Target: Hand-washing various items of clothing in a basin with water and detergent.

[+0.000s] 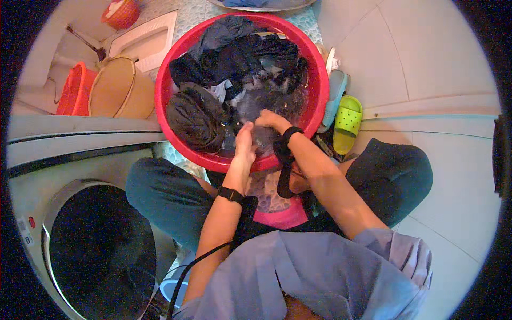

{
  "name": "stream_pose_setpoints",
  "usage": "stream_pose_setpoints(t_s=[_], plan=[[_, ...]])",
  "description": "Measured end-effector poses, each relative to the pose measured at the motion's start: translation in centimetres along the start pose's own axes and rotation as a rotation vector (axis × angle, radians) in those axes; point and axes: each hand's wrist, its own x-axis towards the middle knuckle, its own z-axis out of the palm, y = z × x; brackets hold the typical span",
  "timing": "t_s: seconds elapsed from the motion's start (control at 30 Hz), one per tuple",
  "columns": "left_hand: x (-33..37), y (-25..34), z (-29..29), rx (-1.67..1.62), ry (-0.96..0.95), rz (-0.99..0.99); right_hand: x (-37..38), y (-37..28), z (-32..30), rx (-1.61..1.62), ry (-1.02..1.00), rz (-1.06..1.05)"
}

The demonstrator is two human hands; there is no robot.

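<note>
Both hands are inside a large red basin (162, 101) of dark wet clothes and cloudy, foamy water. My left hand (245, 143) is low in the middle, fingers closed on a dark wet garment (255, 106); its fingertips are partly hidden. Close beside it, my right hand (273, 121) curls shut on the same dark cloth, knuckles up. A bunched dark brown-grey garment (196, 118) lies to the left of my hands. Black clothes (242, 56) are heaped at the far side, and a small pale cloth piece (221, 89) shows between them.
A blue slipper (335, 98) and a lime-green slipper (348, 124) stand right of the basin. At left are an orange bucket (77, 89), a tan bucket (121, 88), a squat toilet (145, 41) and a front-loading washer (101, 250). My bent knees flank the basin's near side.
</note>
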Motion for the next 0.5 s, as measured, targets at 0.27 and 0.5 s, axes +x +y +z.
stream_pose_setpoints(t_s=[0.27,0.5], plan=[[1.2,-0.4,0.3,-0.151,0.125,-0.206,-4.4,-3.2,-1.6,0.805,-0.02,0.025],[2.3,-0.4,-0.4,-0.319,-0.083,-0.179,-7.5,-10.1,-2.1,0.254,0.188,-0.269]])
